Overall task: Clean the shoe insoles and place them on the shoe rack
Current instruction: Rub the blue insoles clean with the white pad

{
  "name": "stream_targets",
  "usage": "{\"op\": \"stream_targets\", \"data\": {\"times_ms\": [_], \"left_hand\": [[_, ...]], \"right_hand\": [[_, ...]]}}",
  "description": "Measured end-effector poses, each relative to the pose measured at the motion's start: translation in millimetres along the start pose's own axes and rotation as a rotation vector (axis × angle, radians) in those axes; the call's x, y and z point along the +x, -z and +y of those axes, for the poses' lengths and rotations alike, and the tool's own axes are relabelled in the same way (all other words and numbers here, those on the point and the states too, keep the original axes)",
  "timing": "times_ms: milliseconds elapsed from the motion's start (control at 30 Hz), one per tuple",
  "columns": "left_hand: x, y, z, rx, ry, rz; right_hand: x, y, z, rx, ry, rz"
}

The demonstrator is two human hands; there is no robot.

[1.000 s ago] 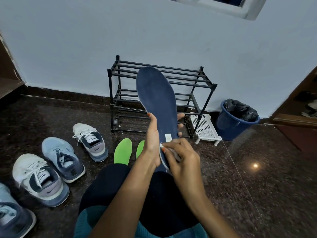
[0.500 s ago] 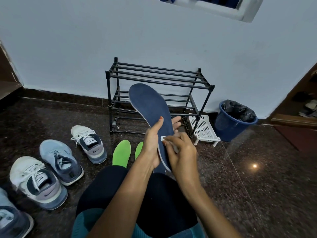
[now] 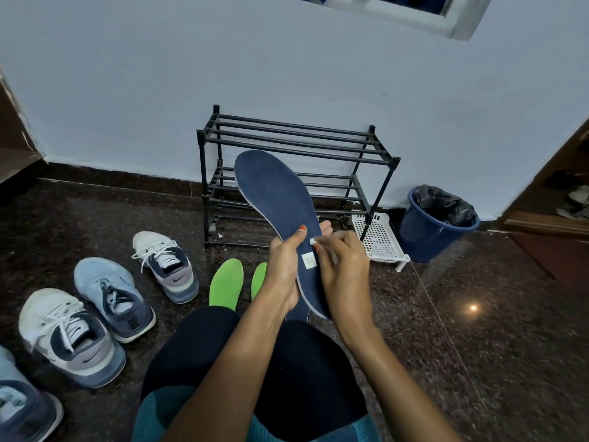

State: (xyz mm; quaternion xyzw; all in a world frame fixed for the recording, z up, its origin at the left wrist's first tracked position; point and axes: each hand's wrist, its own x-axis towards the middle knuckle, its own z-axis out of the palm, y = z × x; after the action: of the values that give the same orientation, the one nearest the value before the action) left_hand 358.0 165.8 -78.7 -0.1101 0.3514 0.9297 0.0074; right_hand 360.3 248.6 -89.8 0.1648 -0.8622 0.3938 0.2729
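Note:
My left hand [image 3: 283, 269] grips a dark blue insole [image 3: 277, 199] near its heel, thumb on top and fingers behind, holding it tilted up in front of me. My right hand [image 3: 344, 272] pinches a small white wad [image 3: 312, 240] against the insole's right edge, just above its pale label [image 3: 308, 260]. Two green insoles [image 3: 227, 287] lie on the floor below my hands. The black shoe rack [image 3: 296, 145] stands against the wall behind the insole, its shelves bare.
Several sneakers [image 3: 165, 266] sit on the dark floor to the left. A white perforated tray [image 3: 381, 240] and a blue bin [image 3: 436, 231] with a black liner stand right of the rack. My knees fill the bottom centre.
The insole has tipped down and away, from nearly upright to slanted. My right hand slid up along its edge from the heel toward the label.

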Motion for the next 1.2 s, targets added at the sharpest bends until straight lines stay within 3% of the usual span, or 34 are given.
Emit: {"op": "stream_targets", "data": {"times_ms": [400,1200], "left_hand": [[0.0,-2.4,-1.3,-0.040,-0.026,0.001],[-1.6,-1.9,-1.1,0.103,-0.058,0.024]], "right_hand": [[7.2,2.4,-5.8,0.051,-0.044,0.002],[-9.7,5.5,1.0,0.034,-0.069,-0.015]]}}
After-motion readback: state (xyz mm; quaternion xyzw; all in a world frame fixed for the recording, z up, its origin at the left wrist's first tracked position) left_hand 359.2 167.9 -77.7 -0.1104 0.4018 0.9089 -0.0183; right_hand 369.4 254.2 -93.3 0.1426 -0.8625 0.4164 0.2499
